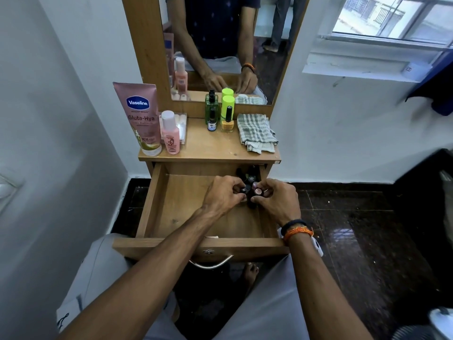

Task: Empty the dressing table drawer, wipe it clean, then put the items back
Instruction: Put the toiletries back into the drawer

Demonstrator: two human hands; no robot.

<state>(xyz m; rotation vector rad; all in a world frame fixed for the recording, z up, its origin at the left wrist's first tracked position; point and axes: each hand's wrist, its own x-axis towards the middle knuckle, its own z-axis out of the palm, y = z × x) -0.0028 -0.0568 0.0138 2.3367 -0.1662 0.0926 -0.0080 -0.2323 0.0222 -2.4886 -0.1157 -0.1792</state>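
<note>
The wooden drawer (171,212) is pulled out under the dressing table top (208,146). Both hands are inside it near its back right corner. My left hand (223,195) pinches a small dark bottle (243,189). My right hand (277,200) holds a small container with a pink cap (257,191). A few more dark little bottles (248,176) stand behind them in the corner. The drawer's left part is bare wood. A folded checked cloth (256,131) lies on the top at the right.
On the top stand a pink Vaseline tube (141,116), a pink bottle (170,133), a clear box (182,126), a green pump bottle (211,106), a lime bottle (228,104), a small dark dropper bottle (212,121) and yellow nail polish (228,122). Mirror behind, white walls both sides, dark floor right.
</note>
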